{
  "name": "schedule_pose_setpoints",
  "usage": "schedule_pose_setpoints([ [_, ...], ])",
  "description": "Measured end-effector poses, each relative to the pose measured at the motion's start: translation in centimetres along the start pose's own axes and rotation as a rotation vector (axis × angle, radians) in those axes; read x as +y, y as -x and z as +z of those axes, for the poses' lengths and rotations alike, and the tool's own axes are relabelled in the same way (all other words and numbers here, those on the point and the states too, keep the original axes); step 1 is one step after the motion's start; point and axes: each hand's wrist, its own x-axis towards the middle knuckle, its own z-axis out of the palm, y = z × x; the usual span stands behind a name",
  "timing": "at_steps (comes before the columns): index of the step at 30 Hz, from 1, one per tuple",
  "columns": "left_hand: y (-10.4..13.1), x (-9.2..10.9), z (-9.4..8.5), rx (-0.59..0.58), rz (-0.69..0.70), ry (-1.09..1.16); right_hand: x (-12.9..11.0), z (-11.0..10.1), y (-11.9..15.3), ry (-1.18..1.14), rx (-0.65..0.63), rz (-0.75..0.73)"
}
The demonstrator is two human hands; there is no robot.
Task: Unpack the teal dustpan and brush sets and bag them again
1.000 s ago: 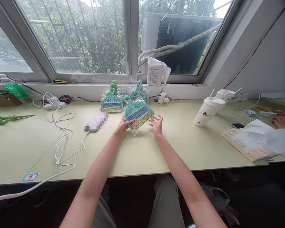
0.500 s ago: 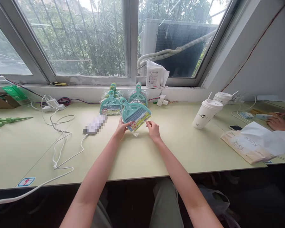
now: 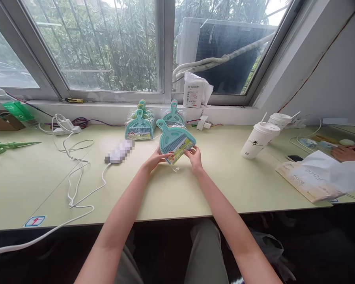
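Note:
A teal dustpan and brush set [image 3: 176,140] in clear wrap, with a printed label, is tilted above the table, its handle toward the upper left. My left hand [image 3: 154,159] grips its lower left edge. At the lower right edge, my right hand [image 3: 194,157] has its fingers closed on the set. Behind it on the left, a row of similar wrapped sets [image 3: 139,126] leans by the sill. Another group of wrapped sets [image 3: 173,114] stands behind the held one, partly covered by it.
White cups [image 3: 259,140] stand right on the table [image 3: 177,201], near a tissue pack [image 3: 304,181] and a phone. Another person's hand [image 3: 347,153] is at the far right. White cables [image 3: 77,177], a power strip and a blurred device lie left. A wrapped box [image 3: 194,91] sits on the sill.
The held set has shifted slightly right with both hands. My right hand has moved from beside the lower right edge to a grip on it. The view has shifted a little.

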Motion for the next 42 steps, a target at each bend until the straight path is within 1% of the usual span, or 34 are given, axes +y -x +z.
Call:
schedule_pose_setpoints([
  [3,0.0,0.2,-0.2,-0.055,0.007,-0.026,-0.4,-0.2,0.0,-0.046,-0.003,0.017],
  [5,-0.2,0.4,-0.4,-0.058,0.007,0.000,-0.8,-0.3,0.0,-0.090,-0.033,0.017],
  [7,-0.6,0.5,-0.8,-0.018,-0.007,0.027,-1.1,-0.5,0.1,-0.116,-0.076,0.013],
  [11,-1.2,0.1,-1.5,0.156,-0.018,-0.030,-1.5,-0.5,0.2,-0.108,-0.128,0.012],
  [13,-1.3,-0.1,-1.7,0.213,-0.007,-0.064,-1.5,-0.5,0.2,-0.097,-0.132,0.017],
  [20,-1.3,-0.5,-2.1,0.203,0.025,-0.001,-1.6,-0.6,0.2,-0.095,-0.129,0.013],
  [26,-1.9,-1.0,-2.4,0.288,0.011,0.050,-1.9,-0.4,0.4,-0.077,-0.132,0.016],
  [34,-2.3,-1.2,-3.0,0.399,-0.007,0.076,-2.1,0.0,0.7,-0.061,-0.158,-0.019],
  [39,-2.4,-1.4,-3.7,0.440,0.013,0.080,-2.1,0.0,0.8,-0.050,-0.174,-0.019],
  [42,-2.3,-1.3,-3.8,0.455,0.031,0.084,-2.1,0.1,0.9,-0.044,-0.187,-0.016],
])
